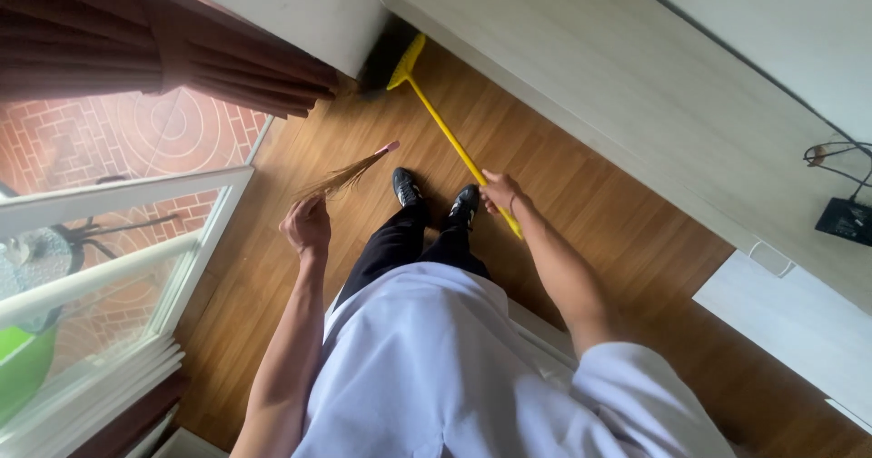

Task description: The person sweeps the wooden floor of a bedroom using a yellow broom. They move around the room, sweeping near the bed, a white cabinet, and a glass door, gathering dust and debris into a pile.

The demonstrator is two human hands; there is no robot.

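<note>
You stand on a wooden floor [627, 231]. A dark red curtain [182, 49] hangs beside the glass door [109, 240]; a black adapter [847, 220] rests on the desk [636, 67].

The broom [427, 108] head's dark bristles blur into shadow at the foot of the wall [300, 8], so their shape cannot be told. The right hand [500, 192] covers part of the yellow handle. The left hand [307, 224] hides the whisk [350, 174] grip. Legs cover most of the shoes [436, 194]. The bottom edge cuts the shirt [436, 367].
</note>
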